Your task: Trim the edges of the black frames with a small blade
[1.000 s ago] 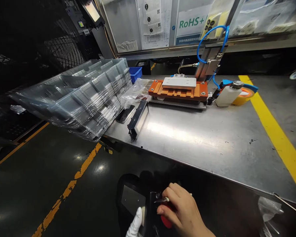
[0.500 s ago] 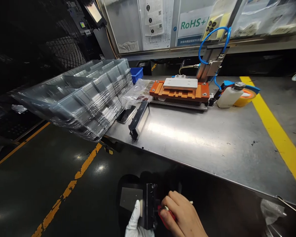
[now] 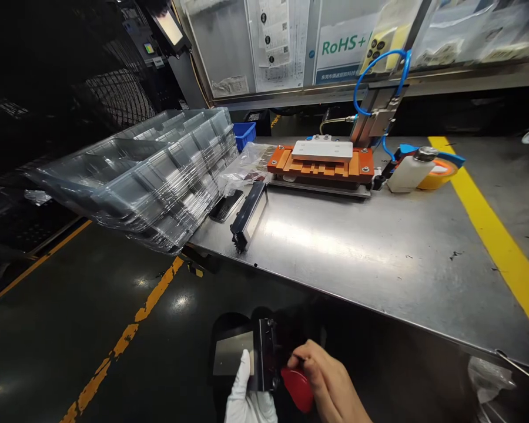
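Observation:
At the bottom of the view, below the table's front edge, my white-gloved left hand (image 3: 245, 395) holds a black rectangular part (image 3: 259, 355) with a grey glossy face. My bare right hand (image 3: 330, 385) grips a red-handled tool (image 3: 297, 388) and presses its tip against the right side of that part. On the steel table (image 3: 379, 252) lies a similar black part (image 3: 249, 215) next to a dark flat piece (image 3: 226, 205).
A stack of clear plastic trays (image 3: 150, 170) overhangs the table's left end. At the back stand an orange fixture with a white plate (image 3: 321, 161), a white bottle (image 3: 408, 168) and a tape roll (image 3: 441, 170). A blue bin (image 3: 243, 132) sits behind. Yellow tape (image 3: 498, 247) crosses the table's right.
The black part has turned and risen slightly in my left hand. My right hand has shifted right and down, and the tool's red handle shows more.

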Action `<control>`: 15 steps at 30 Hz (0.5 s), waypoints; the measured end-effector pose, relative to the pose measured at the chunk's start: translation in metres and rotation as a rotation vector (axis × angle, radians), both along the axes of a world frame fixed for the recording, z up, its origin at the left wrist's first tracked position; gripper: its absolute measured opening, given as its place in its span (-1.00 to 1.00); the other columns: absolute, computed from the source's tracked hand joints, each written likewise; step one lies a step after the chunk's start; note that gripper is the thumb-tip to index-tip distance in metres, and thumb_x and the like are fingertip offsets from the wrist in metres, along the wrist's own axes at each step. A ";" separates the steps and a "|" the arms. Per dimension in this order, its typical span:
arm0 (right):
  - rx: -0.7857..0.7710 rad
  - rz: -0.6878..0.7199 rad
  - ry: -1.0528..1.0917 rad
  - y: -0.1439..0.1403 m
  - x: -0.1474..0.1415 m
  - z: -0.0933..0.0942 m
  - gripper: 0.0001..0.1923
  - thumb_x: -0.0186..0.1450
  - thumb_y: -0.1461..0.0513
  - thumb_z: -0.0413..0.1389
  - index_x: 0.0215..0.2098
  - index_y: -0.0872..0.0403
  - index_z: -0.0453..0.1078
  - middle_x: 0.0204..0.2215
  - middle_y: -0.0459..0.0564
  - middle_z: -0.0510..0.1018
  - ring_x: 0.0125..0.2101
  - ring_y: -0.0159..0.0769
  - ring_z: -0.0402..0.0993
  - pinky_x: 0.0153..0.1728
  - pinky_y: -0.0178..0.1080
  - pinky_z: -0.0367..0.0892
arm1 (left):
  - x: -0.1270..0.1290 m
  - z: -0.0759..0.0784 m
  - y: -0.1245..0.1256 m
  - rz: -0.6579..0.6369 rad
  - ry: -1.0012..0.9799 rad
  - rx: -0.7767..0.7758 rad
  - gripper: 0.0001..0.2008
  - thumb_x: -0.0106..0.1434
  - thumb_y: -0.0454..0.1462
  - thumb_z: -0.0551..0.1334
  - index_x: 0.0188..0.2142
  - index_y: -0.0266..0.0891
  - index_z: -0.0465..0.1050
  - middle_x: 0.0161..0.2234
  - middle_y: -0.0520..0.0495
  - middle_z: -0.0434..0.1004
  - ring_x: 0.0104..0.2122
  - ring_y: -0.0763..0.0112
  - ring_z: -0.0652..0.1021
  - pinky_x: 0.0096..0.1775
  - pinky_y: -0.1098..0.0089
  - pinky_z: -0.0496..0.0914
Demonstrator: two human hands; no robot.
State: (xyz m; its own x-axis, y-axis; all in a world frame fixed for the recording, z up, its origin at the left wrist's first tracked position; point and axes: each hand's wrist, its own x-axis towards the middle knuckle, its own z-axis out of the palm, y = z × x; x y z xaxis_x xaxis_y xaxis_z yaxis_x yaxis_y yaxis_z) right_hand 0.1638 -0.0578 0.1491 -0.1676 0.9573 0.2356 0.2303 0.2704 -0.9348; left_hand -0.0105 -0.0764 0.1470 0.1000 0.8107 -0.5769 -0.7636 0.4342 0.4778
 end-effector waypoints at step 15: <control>0.221 0.071 -0.272 0.004 -0.008 0.000 -0.47 0.48 -0.04 -0.04 -0.56 0.06 0.14 -0.65 -0.18 0.28 -0.65 -0.46 0.21 -0.60 -0.33 0.03 | 0.003 0.008 0.002 -0.013 -0.050 -0.049 -0.67 0.32 -0.10 0.19 -0.02 -0.23 0.41 -0.04 -0.15 0.50 -0.12 0.28 0.54 -0.10 0.16 0.50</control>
